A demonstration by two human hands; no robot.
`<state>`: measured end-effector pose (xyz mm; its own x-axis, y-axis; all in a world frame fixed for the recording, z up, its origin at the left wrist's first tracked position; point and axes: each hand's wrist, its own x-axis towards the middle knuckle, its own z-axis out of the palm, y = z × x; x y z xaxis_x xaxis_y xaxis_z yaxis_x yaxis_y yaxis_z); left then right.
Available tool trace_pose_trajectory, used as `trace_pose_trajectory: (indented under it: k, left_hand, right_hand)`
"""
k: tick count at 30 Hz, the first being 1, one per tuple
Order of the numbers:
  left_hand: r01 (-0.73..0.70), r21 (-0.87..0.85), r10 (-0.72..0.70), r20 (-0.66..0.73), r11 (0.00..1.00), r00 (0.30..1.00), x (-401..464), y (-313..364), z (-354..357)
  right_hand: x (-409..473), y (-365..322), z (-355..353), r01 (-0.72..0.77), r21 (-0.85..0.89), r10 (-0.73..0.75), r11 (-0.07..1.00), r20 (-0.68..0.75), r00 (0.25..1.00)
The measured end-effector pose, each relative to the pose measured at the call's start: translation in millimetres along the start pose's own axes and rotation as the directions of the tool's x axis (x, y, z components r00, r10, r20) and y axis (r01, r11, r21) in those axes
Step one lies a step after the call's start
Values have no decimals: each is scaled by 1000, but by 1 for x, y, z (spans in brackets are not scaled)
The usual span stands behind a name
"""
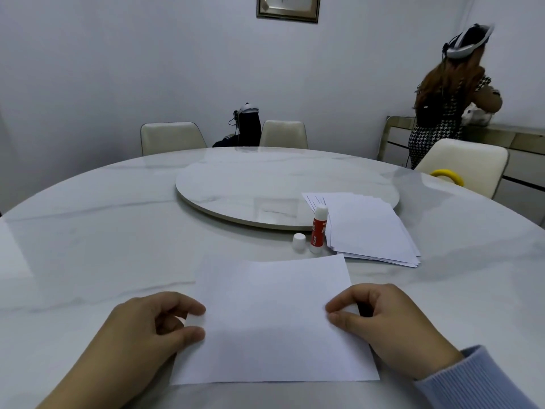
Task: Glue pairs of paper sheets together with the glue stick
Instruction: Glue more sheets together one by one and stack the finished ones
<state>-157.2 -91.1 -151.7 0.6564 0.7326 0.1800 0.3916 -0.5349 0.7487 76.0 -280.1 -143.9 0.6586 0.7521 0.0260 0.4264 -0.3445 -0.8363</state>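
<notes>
We see a white sheet of paper (274, 320) lying flat on the marble surface (103, 231) right in front of us. Our left hand (147, 332) pinches its left edge between thumb and curled fingers, and our right hand (383, 317) pinches the right edge the same way; a blue ribbed sleeve (477, 382) covers the right wrist and is cut off by the frame.

Just beyond the sheet's far edge the glue stick (318, 230) stands upright and uncapped, its red label carrying white lettering too small for us to read. Its white cap (298, 242) sits just beside it on the left. A fanned stack of paper (368, 228) lies to its right, the far end resting on the round turntable (265, 187); faint print shows on the top corner, illegible.

Further back we make out pale chairs (172, 137), a dark bundle (246, 125) we cannot identify, a yellow ring (446, 175) partly hidden by the rim, a cropped picture frame (288, 8), and a person (448, 95) turned away wearing a headset.
</notes>
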Motion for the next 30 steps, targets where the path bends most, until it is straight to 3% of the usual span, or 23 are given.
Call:
trace_pose_trajectory:
  k: [30]
  left_hand:
    - [-5, 14, 4, 38, 1000, 999, -2, 0, -2]
  right_hand:
    - [-1, 0, 0, 16, -99, -20, 995, -37, 999]
